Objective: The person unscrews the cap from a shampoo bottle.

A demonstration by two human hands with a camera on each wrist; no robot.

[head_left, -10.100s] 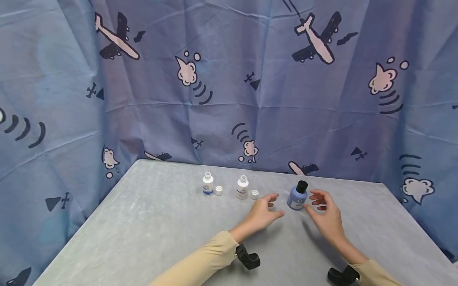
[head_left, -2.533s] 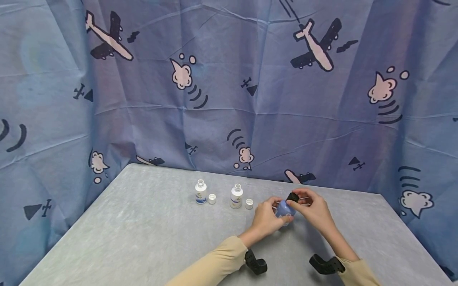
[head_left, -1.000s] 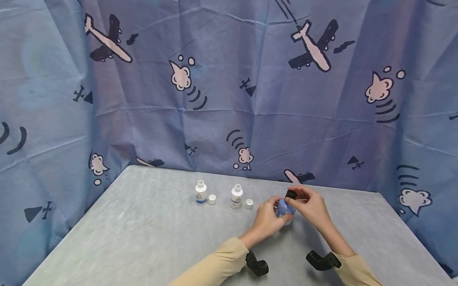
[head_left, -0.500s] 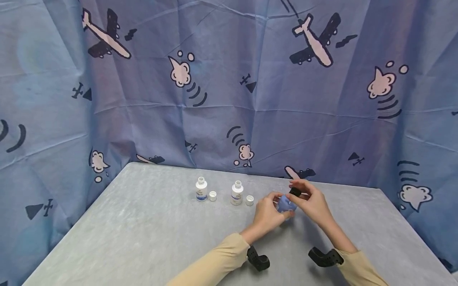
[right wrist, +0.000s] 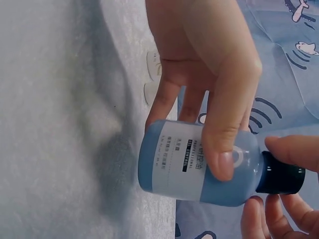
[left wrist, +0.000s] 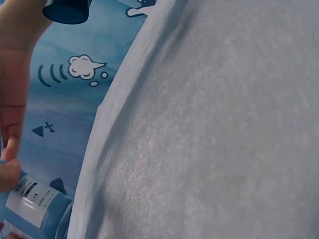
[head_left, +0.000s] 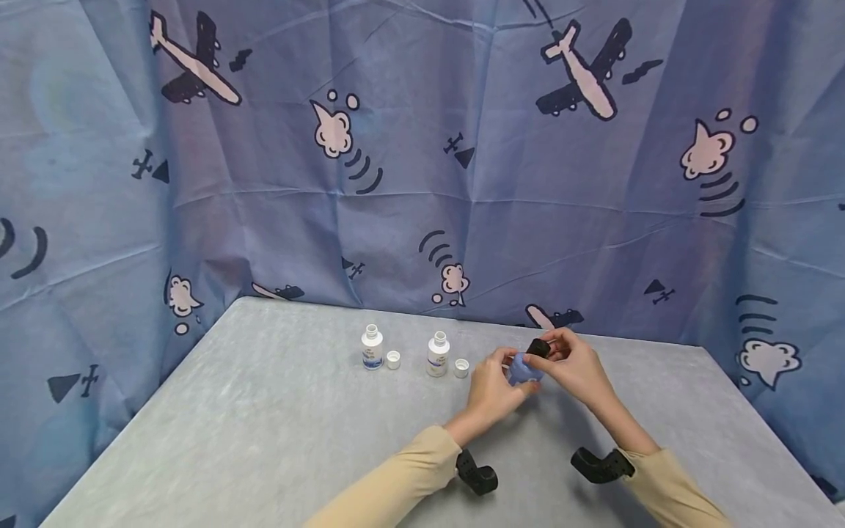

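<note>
A blue bottle point(head_left: 524, 371) with a black cap point(head_left: 538, 347) is held tilted just above the grey table point(head_left: 264, 425). My left hand point(head_left: 496, 381) grips its body, with the fingers wrapped round the white label point(right wrist: 179, 157). My right hand point(head_left: 571, 364) pinches the cap point(right wrist: 281, 174) between thumb and fingertips point(right wrist: 294, 149). The cap sits on the bottle's neck. In the left wrist view only the bottle's lower part point(left wrist: 35, 205) shows at the bottom left, beside a finger point(left wrist: 11, 129).
Two small white bottles point(head_left: 372, 347) point(head_left: 437, 355) stand open to the left, each with its white cap point(head_left: 393, 359) point(head_left: 461, 367) beside it. Blue cloth printed with planes point(head_left: 422, 169) hangs behind and beside the table. Black wrist mounts point(head_left: 478, 475) point(head_left: 597, 466) hang under both sleeves.
Ten seconds ago the bottle stood on the table between open hands; now both hands hold it. Over the last second the hands and bottle rose slightly, and the right fingers shifted on the cap.
</note>
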